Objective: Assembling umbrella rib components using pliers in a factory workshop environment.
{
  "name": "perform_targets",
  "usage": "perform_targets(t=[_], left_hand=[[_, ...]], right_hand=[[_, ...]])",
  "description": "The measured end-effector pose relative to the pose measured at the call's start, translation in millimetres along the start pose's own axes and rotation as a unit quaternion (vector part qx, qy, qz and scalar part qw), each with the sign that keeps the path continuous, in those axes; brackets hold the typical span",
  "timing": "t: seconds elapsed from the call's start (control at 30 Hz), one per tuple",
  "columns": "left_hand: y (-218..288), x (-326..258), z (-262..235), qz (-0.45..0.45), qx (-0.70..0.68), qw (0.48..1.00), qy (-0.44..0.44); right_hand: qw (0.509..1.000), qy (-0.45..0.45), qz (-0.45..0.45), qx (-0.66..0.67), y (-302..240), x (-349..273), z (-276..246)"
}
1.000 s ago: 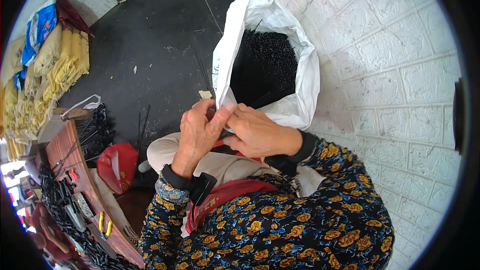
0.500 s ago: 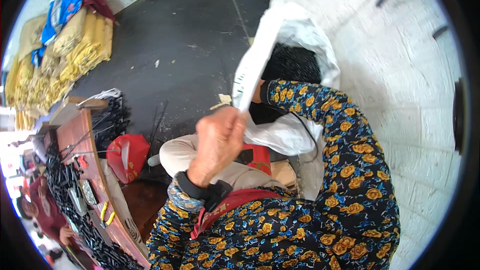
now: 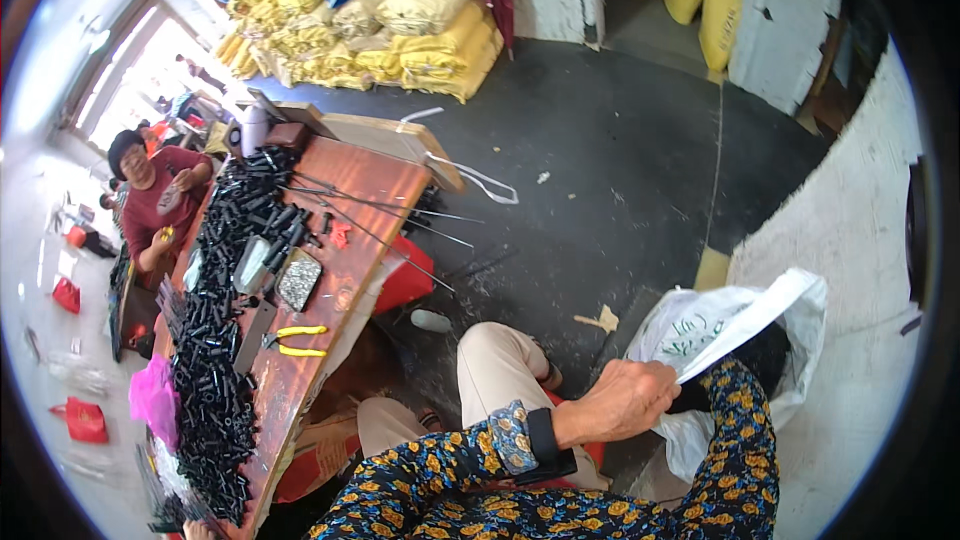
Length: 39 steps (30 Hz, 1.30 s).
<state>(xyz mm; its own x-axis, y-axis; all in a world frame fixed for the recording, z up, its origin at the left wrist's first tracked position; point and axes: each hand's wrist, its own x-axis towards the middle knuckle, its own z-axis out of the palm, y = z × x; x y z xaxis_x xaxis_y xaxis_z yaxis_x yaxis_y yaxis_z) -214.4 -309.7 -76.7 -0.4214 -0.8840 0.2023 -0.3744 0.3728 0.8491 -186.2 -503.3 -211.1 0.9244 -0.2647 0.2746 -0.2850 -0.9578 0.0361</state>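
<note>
At the lower right my left hand [image 3: 625,400] is closed on the rim of a white woven sack [image 3: 765,302], pulling that edge taut toward me. Dark handwriting marks the sack's side. My right forearm, in a flowered sleeve [image 3: 738,430], reaches into the sack's mouth. The right hand itself is hidden inside, so its fingers do not show. Black contents [image 3: 765,352] are partly visible in the opening, but their kind is too dark to make out here.
To my left, a wooden table [image 3: 345,195] bears a heap of small black parts [image 3: 215,380], yellow-handled pliers [image 3: 300,340], a tray of metal bits [image 3: 298,280] and thin rods. A co-worker [image 3: 165,190] sits across it. Yellow sacks [image 3: 440,50] are stacked beyond. A white wall [image 3: 850,270] borders the right.
My view has swung left, bringing the table and co-worker further in. The left hand still grips the sack's rim, and the right arm still reaches into it, its hand now hidden.
</note>
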Motion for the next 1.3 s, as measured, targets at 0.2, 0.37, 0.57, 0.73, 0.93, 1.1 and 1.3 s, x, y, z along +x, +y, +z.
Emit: perform_targets(t=[0.2,0.37,0.57,0.73,0.93,1.1,1.3], left_hand=[[0.2,-2.8,7.8,-0.001,-0.010,1.000,-0.001],[4.7,-8.4,6.1,-0.014,-0.012,1.000,-0.016],[2.3,-15.4,8.7,-0.028,-0.015,0.998,-0.045],[5.9,-15.8,12.1,-0.040,-0.039,0.995,-0.084],[5.1,-23.9,-0.1,-0.035,-0.058,0.994,-0.085],[-17.5,-38.2,-13.2,-0.011,-0.059,0.998,-0.025],[-44.0,-73.6,-84.8,-0.171,-0.067,0.980,0.079]], right_hand=[[0.999,0.014,-0.014,-0.026,0.5,2.6,-17.8],[0.999,0.022,-0.009,-0.044,-1.5,-6.7,-26.9],[0.997,0.031,0.012,-0.072,3.3,-29.7,-39.2],[0.996,0.025,0.030,-0.082,4.6,-58.1,-38.0],[0.995,0.020,0.054,-0.080,-1.0,-80.1,-25.9],[0.995,0.011,0.056,-0.076,-3.5,-95.8,-17.5],[0.994,0.000,0.075,-0.076,0.8,-115.0,-4.4]])
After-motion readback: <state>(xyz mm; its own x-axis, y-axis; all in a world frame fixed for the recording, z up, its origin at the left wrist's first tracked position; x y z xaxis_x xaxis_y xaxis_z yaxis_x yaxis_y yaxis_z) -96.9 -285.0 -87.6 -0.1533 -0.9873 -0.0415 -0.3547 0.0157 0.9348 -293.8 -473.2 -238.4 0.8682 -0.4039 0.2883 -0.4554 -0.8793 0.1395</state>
